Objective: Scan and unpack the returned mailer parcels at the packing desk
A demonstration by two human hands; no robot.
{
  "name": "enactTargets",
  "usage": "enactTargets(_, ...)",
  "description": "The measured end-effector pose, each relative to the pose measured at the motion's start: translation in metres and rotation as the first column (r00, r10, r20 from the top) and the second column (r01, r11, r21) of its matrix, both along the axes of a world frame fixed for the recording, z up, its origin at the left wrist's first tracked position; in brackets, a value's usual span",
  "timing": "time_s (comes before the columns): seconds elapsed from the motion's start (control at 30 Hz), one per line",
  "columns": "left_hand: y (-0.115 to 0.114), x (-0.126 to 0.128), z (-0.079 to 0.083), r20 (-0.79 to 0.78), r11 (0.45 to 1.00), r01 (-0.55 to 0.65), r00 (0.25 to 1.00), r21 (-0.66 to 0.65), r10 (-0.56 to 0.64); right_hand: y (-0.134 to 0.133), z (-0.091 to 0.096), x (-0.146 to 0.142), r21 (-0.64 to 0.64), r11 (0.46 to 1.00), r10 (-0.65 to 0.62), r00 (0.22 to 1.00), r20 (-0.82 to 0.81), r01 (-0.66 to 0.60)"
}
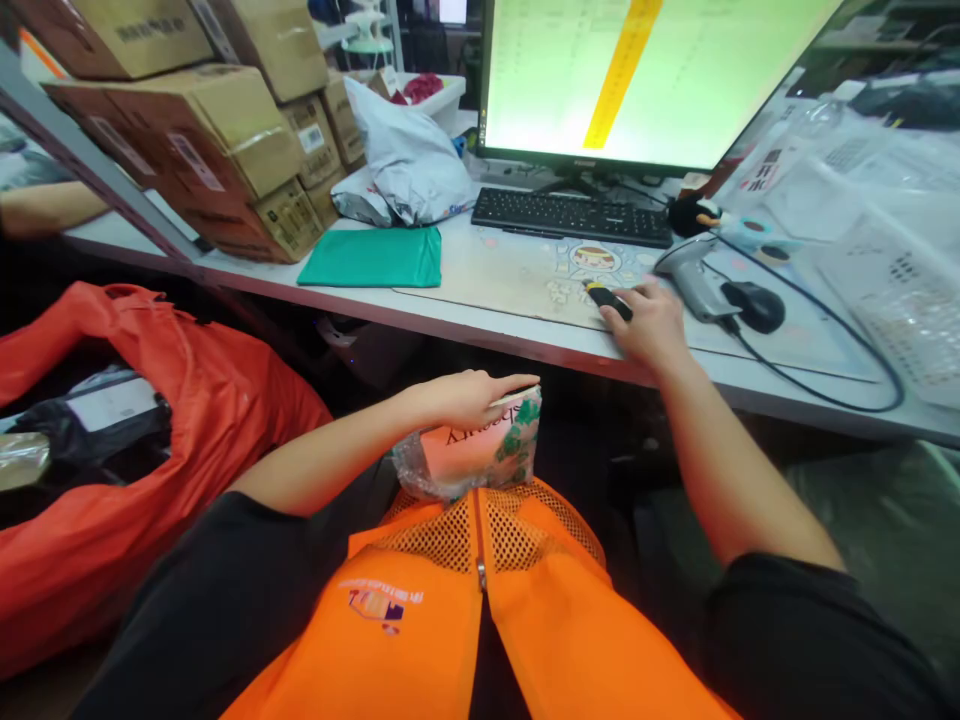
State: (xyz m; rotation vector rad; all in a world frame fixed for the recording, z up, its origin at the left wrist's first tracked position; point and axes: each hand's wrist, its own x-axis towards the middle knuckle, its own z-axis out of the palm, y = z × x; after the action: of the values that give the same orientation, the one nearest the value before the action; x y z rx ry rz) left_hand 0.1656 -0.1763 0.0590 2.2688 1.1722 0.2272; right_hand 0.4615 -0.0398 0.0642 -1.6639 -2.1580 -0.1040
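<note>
My left hand (469,398) is closed on a small package (480,450) at my lap, its index finger stretched along the top edge. The package has a pink-orange face with the printed word "beauty", green leaf shapes, and clear bubble wrap around it. At the desk's front edge my right hand (654,322) grips a black and yellow box cutter (611,299), which points to the left over the desk mat (517,272). A grey barcode scanner (694,280) lies just right of that hand, with a black mouse (756,305) beside it.
A green flat parcel (371,257), white poly mailers (412,160) and stacked cardboard boxes (225,130) occupy the desk's left. Behind are a keyboard (570,215) and monitor (645,80). A white basket (900,270) stands right; an open red bag (217,380) with parcels sits left.
</note>
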Motion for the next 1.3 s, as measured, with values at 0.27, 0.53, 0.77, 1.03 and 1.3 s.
enactTargets(0.27, 0.017, 0.016, -0.008, -0.242, 0.993, -0.007, 0.970, 0.119, 0.036, -0.170, -0.099, -0.070, 0.037, 0.985, 0.148, 0.718, -0.681, -0.168)
enactTargets(0.53, 0.021, 0.024, -0.001, -0.318, 0.994, 0.023, 0.948, 0.109, 0.013, -0.167, -0.126, -0.118, -0.029, 0.989, 0.086, 0.733, -0.675, -0.142)
enactTargets(0.77, 0.009, 0.041, -0.010, -0.496, 0.975, 0.026, 0.864, 0.220, 0.089, -0.159, -0.126, -0.112, -0.171, 0.982, -0.004, 0.899, -0.437, -0.078)
enactTargets(1.03, 0.003, 0.050, -0.031, -0.533, 0.942, 0.121, 0.843, 0.314, 0.070, -0.162, -0.135, -0.110, -0.080, 0.993, 0.023, 0.824, -0.567, -0.083)
enactTargets(1.3, 0.018, 0.012, -0.053, -0.160, 0.933, -0.170, 0.960, 0.316, 0.229, -0.169, -0.131, -0.101, -0.106, 0.987, -0.012, 0.600, -0.800, -0.122)
